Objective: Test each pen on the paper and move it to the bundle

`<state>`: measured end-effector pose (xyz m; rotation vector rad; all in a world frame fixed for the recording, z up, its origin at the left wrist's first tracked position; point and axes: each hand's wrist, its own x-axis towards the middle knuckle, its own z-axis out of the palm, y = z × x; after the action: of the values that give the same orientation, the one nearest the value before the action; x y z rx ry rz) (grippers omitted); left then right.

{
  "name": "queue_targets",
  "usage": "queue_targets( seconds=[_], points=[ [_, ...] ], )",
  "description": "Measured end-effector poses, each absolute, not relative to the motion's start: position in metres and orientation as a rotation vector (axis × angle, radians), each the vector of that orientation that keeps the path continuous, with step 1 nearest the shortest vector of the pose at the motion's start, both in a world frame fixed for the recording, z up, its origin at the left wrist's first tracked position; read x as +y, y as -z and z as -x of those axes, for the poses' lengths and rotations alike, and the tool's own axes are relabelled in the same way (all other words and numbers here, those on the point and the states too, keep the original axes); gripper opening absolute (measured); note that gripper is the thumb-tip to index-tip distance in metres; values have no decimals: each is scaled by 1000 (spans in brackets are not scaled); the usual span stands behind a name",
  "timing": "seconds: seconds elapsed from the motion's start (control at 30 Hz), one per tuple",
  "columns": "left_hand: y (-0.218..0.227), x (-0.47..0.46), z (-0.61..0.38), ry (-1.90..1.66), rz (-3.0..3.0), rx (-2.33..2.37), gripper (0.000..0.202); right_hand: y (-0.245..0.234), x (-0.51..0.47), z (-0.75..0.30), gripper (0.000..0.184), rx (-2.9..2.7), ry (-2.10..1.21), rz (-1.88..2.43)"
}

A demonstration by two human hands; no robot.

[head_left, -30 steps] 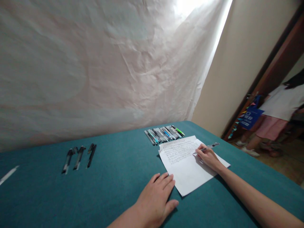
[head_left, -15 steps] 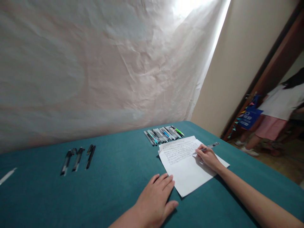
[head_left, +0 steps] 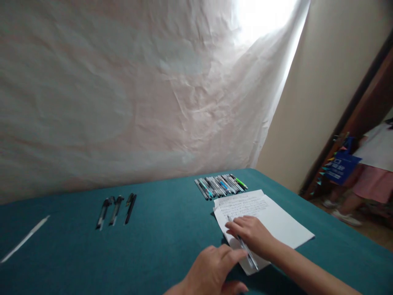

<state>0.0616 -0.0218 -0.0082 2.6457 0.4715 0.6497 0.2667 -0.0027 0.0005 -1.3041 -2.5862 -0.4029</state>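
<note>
My right hand [head_left: 253, 234] grips a clear pen [head_left: 242, 243] over the near left part of a white sheet of paper [head_left: 276, 223] with handwriting on its upper half. The pen's tip points toward the far left and its back end lies near the sheet's front corner. My left hand [head_left: 215, 272] hovers just in front of the sheet with its fingers stretched toward the pen, holding nothing.
A row of several pens [head_left: 221, 185] lies behind the paper on the teal table [head_left: 159, 237]. Three dark pens [head_left: 116, 207] lie at the left, a white stick [head_left: 24, 239] farther left. A white cloth hangs behind. Another person [head_left: 373, 172] stands in the doorway at right.
My right hand has left the sheet's right side and drawn the pen back to the near left, turning it. My left hand has lifted off the table toward it. The view shifted.
</note>
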Motion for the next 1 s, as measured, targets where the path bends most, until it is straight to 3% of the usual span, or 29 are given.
queue_targets(
  seconds=[0.23,0.4,0.63,0.73,0.87,1.0],
  points=[
    [11,-16,-54,-670,-2508,501,40,-11,12,-222,11,-2639,594,1207],
    [10,-18,-51,-776,-2461,538,26,-13,17,-214,10,-2631,604,1195],
    [16,-16,-52,-803,-2444,664,23,-12,25,-205,10,-2615,526,1227],
    [14,-13,-50,-825,-2370,710,28,-15,31,-205,15,-2581,319,1272],
    [10,-9,-48,-888,-2200,824,30,-19,40,-207,45,-2312,-228,1249],
    [8,-9,-46,-924,-2081,935,28,-17,46,-195,35,-1899,-805,1221]
  ],
)
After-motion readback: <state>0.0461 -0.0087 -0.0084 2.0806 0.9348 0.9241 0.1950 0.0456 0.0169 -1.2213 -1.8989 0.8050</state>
